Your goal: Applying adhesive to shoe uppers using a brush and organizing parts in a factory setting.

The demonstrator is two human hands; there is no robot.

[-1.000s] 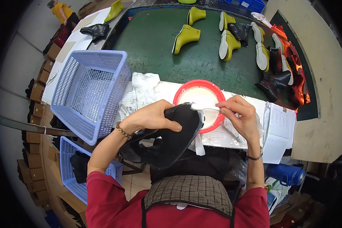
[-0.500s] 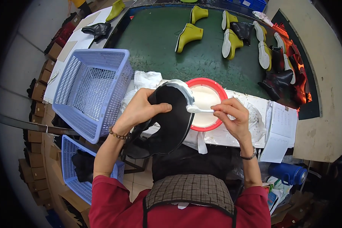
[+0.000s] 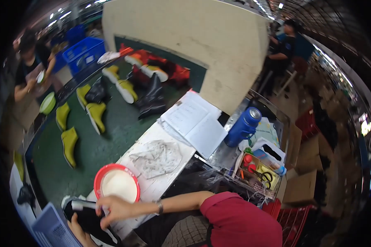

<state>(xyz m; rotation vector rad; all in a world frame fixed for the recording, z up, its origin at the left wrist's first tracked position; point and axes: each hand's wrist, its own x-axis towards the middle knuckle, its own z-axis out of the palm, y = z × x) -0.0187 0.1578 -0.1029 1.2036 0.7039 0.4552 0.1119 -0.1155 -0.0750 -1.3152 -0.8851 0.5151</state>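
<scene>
At the lower left, my left hand [image 3: 80, 234] grips a black boot upper [image 3: 90, 220], its fingers partly hidden by the piece. My right hand [image 3: 115, 209] pinches the handle of a small white brush [image 3: 83, 204], like a toothbrush, whose head lies over the upper's edge. Pale coating shows along that edge. Just beyond my right hand sits a red-rimmed bowl [image 3: 97, 181] of white liquid [image 3: 118, 185]. A stained white cloth [image 3: 156, 158] lies to the bowl's right on the white board.
Yellow-green boots [image 3: 70, 146] and black boots [image 3: 152, 96] lie on the green table [image 3: 47, 154]. Papers [image 3: 193, 119], a blue flask [image 3: 244, 126] and a box with scissors [image 3: 266, 177] are to the right. A blue basket [image 3: 49, 230] stands lower left. Two other people [image 3: 282, 53] are farther off.
The view has swung to the right, so my hands, the bowl and the basket now appear lower left. Both hands keep hold of the upper and the brush.
</scene>
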